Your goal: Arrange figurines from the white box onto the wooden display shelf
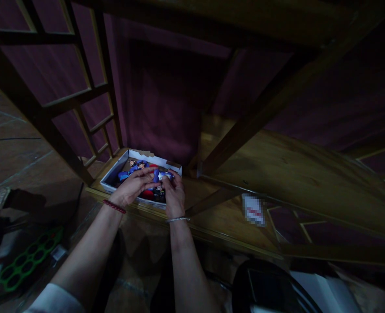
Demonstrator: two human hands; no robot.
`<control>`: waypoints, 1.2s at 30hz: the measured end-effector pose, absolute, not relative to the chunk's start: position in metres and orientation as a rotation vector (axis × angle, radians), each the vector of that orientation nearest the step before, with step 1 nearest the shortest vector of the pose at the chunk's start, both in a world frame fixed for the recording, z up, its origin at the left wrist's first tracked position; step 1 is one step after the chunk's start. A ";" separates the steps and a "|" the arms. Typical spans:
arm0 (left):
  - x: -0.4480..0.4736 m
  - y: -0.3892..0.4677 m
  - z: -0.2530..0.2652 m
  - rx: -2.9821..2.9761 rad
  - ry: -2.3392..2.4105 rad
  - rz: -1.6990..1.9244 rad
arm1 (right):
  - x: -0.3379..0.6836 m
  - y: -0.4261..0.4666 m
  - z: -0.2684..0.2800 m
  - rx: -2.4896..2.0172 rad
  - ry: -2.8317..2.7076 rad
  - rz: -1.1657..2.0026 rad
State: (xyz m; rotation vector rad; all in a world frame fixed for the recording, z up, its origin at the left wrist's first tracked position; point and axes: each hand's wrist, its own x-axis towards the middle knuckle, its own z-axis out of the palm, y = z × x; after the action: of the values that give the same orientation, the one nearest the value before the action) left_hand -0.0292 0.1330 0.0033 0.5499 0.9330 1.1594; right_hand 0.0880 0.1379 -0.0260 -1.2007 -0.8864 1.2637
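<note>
Both hands hide much of the toy figures [136,167] in the box [112,177]; at four o'clock a label [253,210] is blurred.

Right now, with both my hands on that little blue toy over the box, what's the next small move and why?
Probably lower the blue figure into the white box and let go. Both the left hand and right hand pinch it just above the box, where other blue and red figures already lie, on the wooden shelf. The light is dim, so go slowly.
</note>
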 end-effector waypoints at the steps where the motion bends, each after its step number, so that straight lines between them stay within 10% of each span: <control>1: -0.029 0.133 0.003 0.553 0.938 1.162 | 0.088 0.138 -0.027 -1.196 -0.889 1.266; 36: -0.027 0.132 0.007 0.615 0.974 1.153 | 0.090 0.137 -0.028 -1.239 -0.849 1.307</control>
State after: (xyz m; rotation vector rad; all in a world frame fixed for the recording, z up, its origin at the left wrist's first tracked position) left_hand -0.0267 0.1321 0.0067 0.6154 0.9742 1.1534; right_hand 0.0902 0.1366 -0.0283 -1.2385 -0.8490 1.3071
